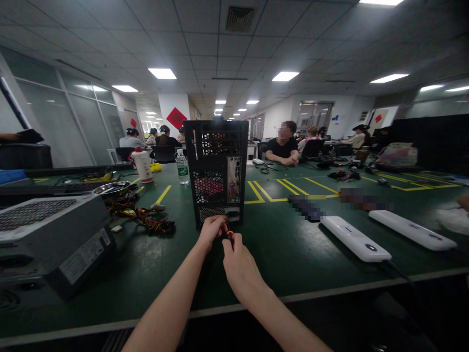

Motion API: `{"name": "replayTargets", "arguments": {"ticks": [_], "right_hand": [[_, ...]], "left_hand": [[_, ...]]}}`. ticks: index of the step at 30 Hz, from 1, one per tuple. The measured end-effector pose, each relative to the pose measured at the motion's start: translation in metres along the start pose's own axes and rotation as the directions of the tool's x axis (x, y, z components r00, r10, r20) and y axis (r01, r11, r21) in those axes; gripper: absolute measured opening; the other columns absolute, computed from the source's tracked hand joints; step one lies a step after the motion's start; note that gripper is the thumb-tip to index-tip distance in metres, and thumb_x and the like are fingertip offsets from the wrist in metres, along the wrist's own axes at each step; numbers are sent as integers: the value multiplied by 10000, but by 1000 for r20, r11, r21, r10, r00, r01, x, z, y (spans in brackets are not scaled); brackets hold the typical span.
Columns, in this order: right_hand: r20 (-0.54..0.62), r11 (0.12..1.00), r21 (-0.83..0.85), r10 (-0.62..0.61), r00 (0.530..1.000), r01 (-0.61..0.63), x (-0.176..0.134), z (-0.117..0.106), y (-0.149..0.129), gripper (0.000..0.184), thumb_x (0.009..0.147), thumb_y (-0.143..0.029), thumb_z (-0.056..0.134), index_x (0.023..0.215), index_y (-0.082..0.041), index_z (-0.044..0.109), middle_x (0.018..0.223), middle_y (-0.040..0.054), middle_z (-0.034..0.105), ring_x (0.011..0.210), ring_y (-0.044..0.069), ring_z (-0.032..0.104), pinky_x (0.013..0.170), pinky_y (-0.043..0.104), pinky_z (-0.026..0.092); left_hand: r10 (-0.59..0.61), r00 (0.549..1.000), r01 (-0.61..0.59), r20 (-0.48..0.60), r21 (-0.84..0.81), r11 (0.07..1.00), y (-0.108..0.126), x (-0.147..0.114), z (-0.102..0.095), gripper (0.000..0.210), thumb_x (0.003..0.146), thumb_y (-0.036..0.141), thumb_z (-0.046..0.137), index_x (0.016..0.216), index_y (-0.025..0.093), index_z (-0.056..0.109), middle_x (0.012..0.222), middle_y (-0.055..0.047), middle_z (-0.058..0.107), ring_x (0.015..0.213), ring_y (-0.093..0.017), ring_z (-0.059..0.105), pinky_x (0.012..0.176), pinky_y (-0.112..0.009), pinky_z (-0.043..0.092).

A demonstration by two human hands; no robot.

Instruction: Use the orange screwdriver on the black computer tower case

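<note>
A black computer tower case (pixel 235 146) stands upright on the green table, its back panel facing me. The back panel shows honeycomb vents, a port plate (pixel 233 180) and a power supply (pixel 216 213) at the bottom. My right hand (pixel 240 266) is closed around the orange and black handle of what looks like a screwdriver (pixel 230 235), held at the case's lower edge. Just left of it, my left hand (pixel 210 233) has its fingers bent together by the bottom of the back panel. What those fingers pinch, if anything, is hidden, and so is the tool's tip.
A loose grey power supply (pixel 40 234) sits at left, its bundled cables (pixel 146 215) beside a metal dish (pixel 112 187). Behind are a water bottle (pixel 182 168) and a white flask (pixel 142 166). Two white power strips (pixel 355 238) lie right. Across the table sits a person (pixel 282 146).
</note>
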State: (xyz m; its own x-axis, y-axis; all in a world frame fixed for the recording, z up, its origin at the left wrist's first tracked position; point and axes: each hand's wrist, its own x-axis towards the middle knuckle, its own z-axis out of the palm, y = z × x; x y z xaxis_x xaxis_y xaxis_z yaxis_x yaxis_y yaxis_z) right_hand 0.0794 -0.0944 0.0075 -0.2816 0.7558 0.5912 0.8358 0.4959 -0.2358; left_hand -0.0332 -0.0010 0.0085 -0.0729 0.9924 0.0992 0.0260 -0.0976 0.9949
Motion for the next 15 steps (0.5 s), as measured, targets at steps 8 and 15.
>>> {"name": "replayTargets", "arguments": {"ticks": [8,15], "right_hand": [[-63,768,631,188,980,-107,0,-10,22,187,840,-199,292,944,-182,447,936,44,400,758,103,566,673,262,489],[-87,831,549,159,983,-86,-1,-10,19,179,829,-168,299,888,-186,467,924,46,410,783,115,548,694,270,474]], "left_hand": [[-5,1000,5,-1,7,1000,-2,1,0,265,643,204,436,829,75,573,462,8,520,316,-42,331,343,-176,193],[-72,997,71,22,34,997,-3,1,4,247,661,211,437,833,92,568,457,12,518,312,-38,330,338,-171,183]]}}
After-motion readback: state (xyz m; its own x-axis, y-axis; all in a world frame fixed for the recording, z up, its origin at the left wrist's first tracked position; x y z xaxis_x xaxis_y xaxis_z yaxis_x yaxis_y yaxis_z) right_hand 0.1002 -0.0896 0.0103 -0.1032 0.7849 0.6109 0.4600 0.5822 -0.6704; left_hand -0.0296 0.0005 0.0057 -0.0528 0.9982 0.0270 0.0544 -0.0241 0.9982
